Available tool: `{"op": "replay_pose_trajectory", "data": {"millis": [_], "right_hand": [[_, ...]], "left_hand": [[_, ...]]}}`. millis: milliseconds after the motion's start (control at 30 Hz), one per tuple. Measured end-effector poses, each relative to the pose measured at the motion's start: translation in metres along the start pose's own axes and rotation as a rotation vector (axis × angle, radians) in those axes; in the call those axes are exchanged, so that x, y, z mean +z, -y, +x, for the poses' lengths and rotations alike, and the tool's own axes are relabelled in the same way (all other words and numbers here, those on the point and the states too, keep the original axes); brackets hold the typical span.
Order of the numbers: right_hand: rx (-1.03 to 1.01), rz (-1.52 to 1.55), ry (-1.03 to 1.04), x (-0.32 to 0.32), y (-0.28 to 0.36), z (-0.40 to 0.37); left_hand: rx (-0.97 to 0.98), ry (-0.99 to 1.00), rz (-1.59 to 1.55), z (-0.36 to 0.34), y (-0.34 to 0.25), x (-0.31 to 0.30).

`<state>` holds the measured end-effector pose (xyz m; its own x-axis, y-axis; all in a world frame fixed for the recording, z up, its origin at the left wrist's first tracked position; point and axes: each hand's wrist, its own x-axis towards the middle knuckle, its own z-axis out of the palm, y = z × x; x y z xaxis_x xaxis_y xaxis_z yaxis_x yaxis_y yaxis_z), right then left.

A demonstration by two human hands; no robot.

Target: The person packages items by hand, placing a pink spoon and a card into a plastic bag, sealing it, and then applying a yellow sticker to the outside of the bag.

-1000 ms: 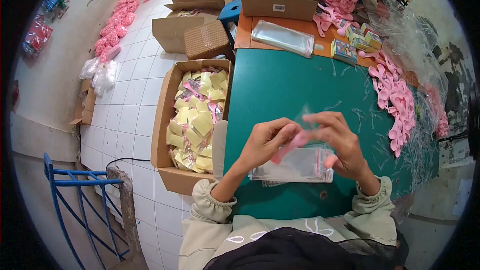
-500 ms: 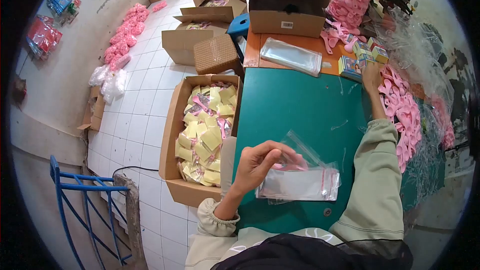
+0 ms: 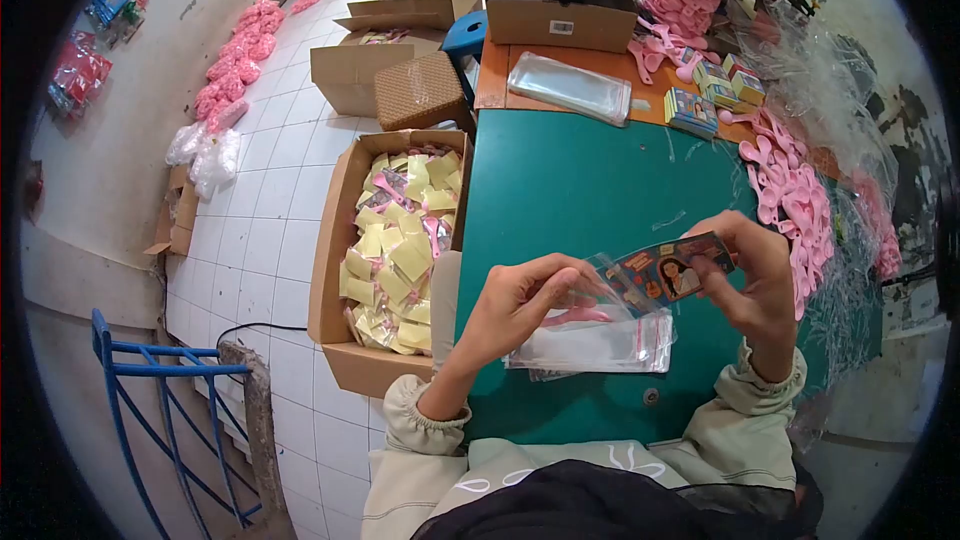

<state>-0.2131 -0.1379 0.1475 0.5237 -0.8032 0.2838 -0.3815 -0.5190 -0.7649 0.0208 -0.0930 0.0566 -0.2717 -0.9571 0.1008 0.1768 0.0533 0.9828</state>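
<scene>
My left hand [image 3: 525, 305] is closed on a clear plastic bag [image 3: 600, 285], and something pink shows inside or behind the plastic below my fingers. In my right hand [image 3: 745, 280] is a dark printed card [image 3: 668, 275] with a drawn figure, pinched between thumb and fingers. The card's left end meets the mouth of the bag; whether it is inside is hard to tell. Beneath both hands lies a stack of clear bags [image 3: 600, 345] on the green table mat [image 3: 560, 190].
Pink spoons [image 3: 790, 200] are heaped along the table's right side, near stacks of cards [image 3: 690, 112]. More clear bags [image 3: 570, 88] lie at the back, before a cardboard box [image 3: 560, 25]. Left of the table, a carton [image 3: 330, 340] holds filled packets. Loose plastic hangs at the right.
My right hand has come back from the card stacks at the back right, now holding a card against the bag. My left hand still holds the bag. The view has shifted slightly.
</scene>
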Motion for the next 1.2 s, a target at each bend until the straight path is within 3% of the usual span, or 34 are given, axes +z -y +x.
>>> {"op": "replay_pose_trajectory", "data": {"millis": [200, 300, 333, 433, 767, 967, 1067, 1167, 1200], "right_hand": [[-0.048, -0.207, 0.004, 0.010, 0.019, -0.011], [0.216, 0.145, -0.248, 0.017, 0.025, -0.022], [0.227, 0.204, -0.224, 0.017, 0.023, -0.026], [0.069, -0.142, -0.073, 0.020, 0.020, -0.027], [0.048, -0.183, 0.264, 0.030, 0.011, -0.030], [0.001, -0.262, 0.176, 0.040, 0.009, -0.034], [0.015, -0.203, 0.281, 0.040, 0.006, -0.033], [0.211, -0.078, 0.382, 0.036, 0.008, -0.027], [0.132, -0.132, 0.316, 0.037, 0.006, -0.028]], "left_hand": [[0.020, 0.017, 0.157, -0.013, -0.005, 0.002], [-0.040, -0.017, 0.060, -0.018, -0.003, 0.002], [-0.045, -0.024, 0.048, -0.020, -0.003, 0.002], [-0.045, -0.029, 0.041, -0.021, -0.002, 0.003], [-0.018, 0.090, 0.392, -0.031, -0.005, 0.011], [0.039, 0.019, 0.490, -0.035, 0.006, 0.016], [0.000, 0.055, 0.546, -0.034, 0.001, 0.016], [-0.011, 0.060, 0.524, -0.033, 0.003, 0.016], [-0.005, 0.042, 0.492, -0.032, 0.008, 0.015]]}}
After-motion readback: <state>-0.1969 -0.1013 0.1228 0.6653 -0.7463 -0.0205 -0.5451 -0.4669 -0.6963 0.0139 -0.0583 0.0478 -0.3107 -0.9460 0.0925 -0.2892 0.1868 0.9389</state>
